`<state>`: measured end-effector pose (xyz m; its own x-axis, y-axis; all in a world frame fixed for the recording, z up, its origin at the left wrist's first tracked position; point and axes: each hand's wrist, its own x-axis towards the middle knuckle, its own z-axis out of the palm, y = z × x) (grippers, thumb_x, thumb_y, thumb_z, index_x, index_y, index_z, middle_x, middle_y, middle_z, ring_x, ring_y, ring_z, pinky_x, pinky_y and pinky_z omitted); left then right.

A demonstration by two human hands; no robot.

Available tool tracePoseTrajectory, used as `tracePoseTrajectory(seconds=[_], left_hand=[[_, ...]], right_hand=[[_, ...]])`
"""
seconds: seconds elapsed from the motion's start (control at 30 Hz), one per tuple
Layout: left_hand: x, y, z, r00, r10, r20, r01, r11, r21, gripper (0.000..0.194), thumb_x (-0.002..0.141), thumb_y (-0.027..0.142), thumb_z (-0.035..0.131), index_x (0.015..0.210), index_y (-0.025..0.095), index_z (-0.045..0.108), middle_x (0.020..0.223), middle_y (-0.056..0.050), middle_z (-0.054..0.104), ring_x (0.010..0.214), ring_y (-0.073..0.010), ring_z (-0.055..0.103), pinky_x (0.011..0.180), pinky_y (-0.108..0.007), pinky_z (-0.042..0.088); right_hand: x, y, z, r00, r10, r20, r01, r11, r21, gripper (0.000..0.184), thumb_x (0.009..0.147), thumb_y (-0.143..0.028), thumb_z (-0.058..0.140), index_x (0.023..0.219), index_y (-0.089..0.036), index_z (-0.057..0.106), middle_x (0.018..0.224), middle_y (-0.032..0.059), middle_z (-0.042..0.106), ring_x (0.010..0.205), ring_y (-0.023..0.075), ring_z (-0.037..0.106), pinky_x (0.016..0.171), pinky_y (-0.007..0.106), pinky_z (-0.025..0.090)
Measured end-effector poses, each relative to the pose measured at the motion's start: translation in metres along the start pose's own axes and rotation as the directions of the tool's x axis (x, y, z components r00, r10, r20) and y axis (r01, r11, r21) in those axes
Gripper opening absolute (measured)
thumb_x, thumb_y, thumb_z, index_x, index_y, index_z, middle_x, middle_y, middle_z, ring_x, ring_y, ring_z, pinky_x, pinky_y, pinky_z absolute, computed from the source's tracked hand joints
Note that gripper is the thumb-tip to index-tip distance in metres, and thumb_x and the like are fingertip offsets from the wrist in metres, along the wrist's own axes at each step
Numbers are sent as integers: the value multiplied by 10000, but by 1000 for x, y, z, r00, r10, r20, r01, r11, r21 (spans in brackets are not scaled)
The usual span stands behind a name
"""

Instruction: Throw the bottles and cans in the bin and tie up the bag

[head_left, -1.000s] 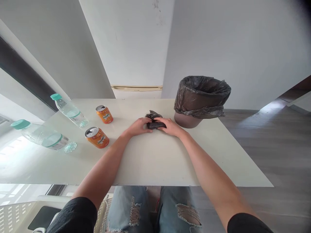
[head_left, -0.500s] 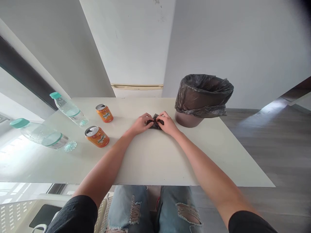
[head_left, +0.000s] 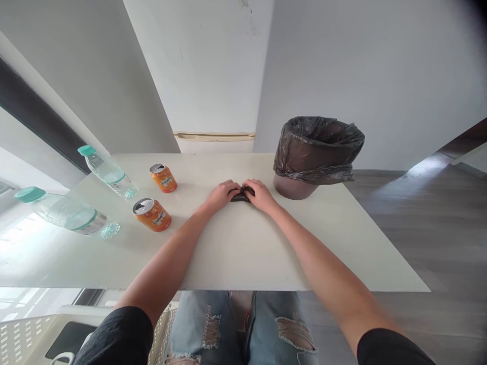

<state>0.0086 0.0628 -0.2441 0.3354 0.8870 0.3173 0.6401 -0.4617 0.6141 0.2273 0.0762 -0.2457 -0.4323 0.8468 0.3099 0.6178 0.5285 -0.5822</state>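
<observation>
A black plastic bag [head_left: 239,196], bunched into a small dark bundle, lies on the white table [head_left: 243,243]. My left hand [head_left: 223,195] is closed on the bundle's left end, with its fingers curled over the top. From the right, my right hand [head_left: 260,194] grips the other end, its fingertips close to those of the left. Part of the bundle is hidden under the fingers. To the right of my right hand stands a brown trash bin [head_left: 294,187], lined with a black bag [head_left: 319,147] folded over its rim.
Two orange soda cans [head_left: 163,177] stand left of my hands. Farther left are two clear plastic bottles [head_left: 108,175] with teal caps. A refrigerator door [head_left: 205,76] rises behind the table. A perforated basket [head_left: 28,334] sits below the table at lower left.
The black bag's loose part that stuck up between my fingers is now pressed down, and the bundle looks tighter. Both hands stay in nearly the same place.
</observation>
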Motion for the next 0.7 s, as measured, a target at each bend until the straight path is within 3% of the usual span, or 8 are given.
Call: tracePoseTrajectory(seconds=[0.1,0.17,0.27,0.33,0.43,0.6,0.7], left_hand=[[-1,-1,-1,997,70,-10,-69,993,94,311,1031,401,556,914,237,794,1174,-83,702,1025,-240,641,984,-412,518],[-1,0,-2,996,88,25,-90,986,143,268,1015,396,597,974,256,822,1134,-77,726,1079,-263,619,1019,-441,508],[-1,1,-5,995,72,73,-84,983,164,217,993,336,623,1001,269,829,994,-60,754,1043,-260,625,982,-424,511],[-1,-1,-7,996,56,75,-68,982,175,205,978,313,630,965,254,826,938,-51,767,1012,-253,643,971,-409,502],[-1,-5,-10,1000,-18,19,15,989,146,245,989,315,602,939,234,829,932,-47,794,977,-238,681,947,-378,504],[-5,-10,-9,979,-169,-115,182,977,113,166,907,252,694,1015,278,818,1069,-26,813,1087,-257,696,1020,-395,496],[-6,-9,-6,965,-205,-166,226,967,119,240,844,251,764,1082,270,740,1176,-38,765,1090,-257,676,1041,-430,490]], right_hand=[[-1,-1,-4,998,-62,-25,58,990,-132,205,971,-209,554,982,-214,758,1261,141,636,1210,307,594,1049,465,515],[-1,-6,-8,990,-135,-48,124,976,-179,279,1003,-207,499,1095,-200,762,1395,155,611,1306,319,564,1114,507,491],[-2,-16,-7,964,-266,-1,261,947,-188,449,1052,-202,369,1402,-155,646,1620,144,499,1504,291,448,1279,509,356],[-3,-20,-1,960,-255,119,273,945,-181,527,1086,-273,328,1550,-104,513,1691,160,422,1564,294,399,1328,519,287],[-4,-19,11,951,-152,268,207,960,-190,642,1102,-388,327,1655,-62,350,1706,196,396,1591,317,379,1332,552,280],[-4,-14,16,946,-118,301,190,956,-224,616,1110,-368,304,1659,-98,378,1716,154,394,1615,290,349,1348,542,256],[-4,-18,10,947,-153,281,231,935,-269,588,1105,-343,324,1619,-88,452,1723,154,378,1622,305,333,1357,576,209]])
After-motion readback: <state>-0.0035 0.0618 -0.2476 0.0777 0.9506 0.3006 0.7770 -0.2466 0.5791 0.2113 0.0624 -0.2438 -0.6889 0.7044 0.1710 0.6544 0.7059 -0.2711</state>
